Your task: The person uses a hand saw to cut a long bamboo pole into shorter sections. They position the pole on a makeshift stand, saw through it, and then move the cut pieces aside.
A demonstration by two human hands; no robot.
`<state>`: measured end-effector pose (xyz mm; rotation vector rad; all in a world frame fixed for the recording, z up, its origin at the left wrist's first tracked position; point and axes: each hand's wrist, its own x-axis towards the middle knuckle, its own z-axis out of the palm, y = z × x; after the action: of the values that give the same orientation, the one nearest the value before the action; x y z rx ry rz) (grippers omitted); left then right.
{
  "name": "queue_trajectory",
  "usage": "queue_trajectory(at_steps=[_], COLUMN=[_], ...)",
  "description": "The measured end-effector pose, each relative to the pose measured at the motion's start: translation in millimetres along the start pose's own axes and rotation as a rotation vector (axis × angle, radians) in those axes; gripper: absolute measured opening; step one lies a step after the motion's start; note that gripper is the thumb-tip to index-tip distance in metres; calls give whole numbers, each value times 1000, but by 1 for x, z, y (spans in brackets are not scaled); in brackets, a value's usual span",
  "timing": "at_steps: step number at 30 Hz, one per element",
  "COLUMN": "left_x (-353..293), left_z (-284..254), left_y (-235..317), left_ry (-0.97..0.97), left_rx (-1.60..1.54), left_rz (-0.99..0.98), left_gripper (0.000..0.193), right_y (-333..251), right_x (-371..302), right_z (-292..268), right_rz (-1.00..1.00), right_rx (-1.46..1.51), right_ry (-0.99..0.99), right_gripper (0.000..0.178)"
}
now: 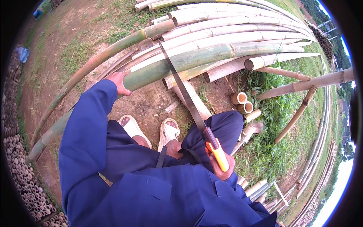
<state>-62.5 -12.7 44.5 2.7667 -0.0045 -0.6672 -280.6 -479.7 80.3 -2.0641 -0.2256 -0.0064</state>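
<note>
My right hand (223, 166) is wrapped round the orange and yellow handle of a handsaw (186, 94). Its long dark blade slants away from me and crosses a thick green bamboo pole (211, 56), with the tip past the pole's far side. Whether the teeth have cut into the pole, I cannot tell. My left hand (121, 83) grips the same pole left of the blade, thumb on the near side. My blue left sleeve hides what lies below that hand.
Pale bamboo poles (227, 32) lie stacked beyond the green one. A thinner bamboo pole (98, 62) curves along the left. Short bamboo cups (239, 98) stand to the right, near a bamboo frame (291, 89). Many cut pieces (26, 178) are piled at the far left.
</note>
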Motion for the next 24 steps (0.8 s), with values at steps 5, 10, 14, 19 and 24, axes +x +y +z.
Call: queue_trajectory(at_steps=[5,10,14,19,24], left_x=[12,13,10,15,13], left_z=[1,-1,7,-2,-1], left_y=[-16,-18,-7,-25,-13], left_ry=[-43,-3,32,-51,27], left_rx=[-96,3,-54,-161,23], left_rz=[-23,12,-6,20,35], left_gripper=[106,95,99,94,92], right_y=[1,4,7,7,0], right_x=[50,38,36,79,27], right_z=[35,30,28,46,18], right_rz=[16,-60,-52,-17,-57], right_rx=[150,132,130,211,126], right_ry=[-42,32,52,5,68], right_gripper=[21,24,23,16,26])
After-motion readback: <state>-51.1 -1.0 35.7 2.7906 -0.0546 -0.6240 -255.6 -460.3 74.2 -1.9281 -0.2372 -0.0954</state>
